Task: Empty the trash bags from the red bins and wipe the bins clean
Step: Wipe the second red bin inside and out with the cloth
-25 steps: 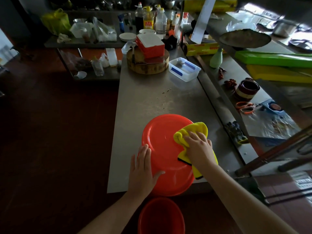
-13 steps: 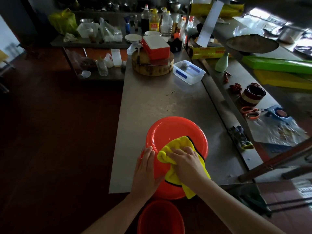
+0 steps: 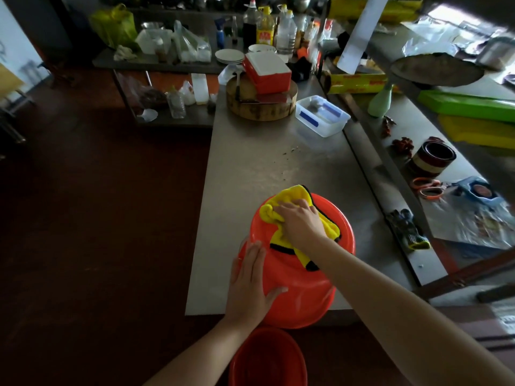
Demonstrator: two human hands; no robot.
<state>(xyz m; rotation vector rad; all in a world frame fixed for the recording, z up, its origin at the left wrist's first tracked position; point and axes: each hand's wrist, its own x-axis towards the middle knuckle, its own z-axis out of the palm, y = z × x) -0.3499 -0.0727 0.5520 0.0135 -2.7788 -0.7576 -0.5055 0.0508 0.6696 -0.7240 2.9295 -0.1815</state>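
Observation:
A red bin (image 3: pixel 303 291) lies on the near edge of the steel table (image 3: pixel 259 162), its outer surface turned up toward me. My right hand (image 3: pixel 301 222) presses a yellow cloth (image 3: pixel 289 197) with black trim flat against the bin's far upper part. My left hand (image 3: pixel 248 285) rests with spread fingers on the bin's near left side and steadies it. A second red bin (image 3: pixel 267 358) stands on the floor just below the table edge, its inside dark.
Further along the table are a clear plastic container (image 3: pixel 322 115), a round wooden chopping block (image 3: pixel 260 103) with a red box (image 3: pixel 267 71) on it, and bottles (image 3: pixel 264 26). A shelf on the right holds scissors (image 3: pixel 427 186), a bowl (image 3: pixel 433 157) and gloves (image 3: pixel 408 229). Dark floor lies to the left.
My right hand has swept the cloth across the bin, first toward me and to the left, then up to its far upper left. My left hand has stayed on the bin.

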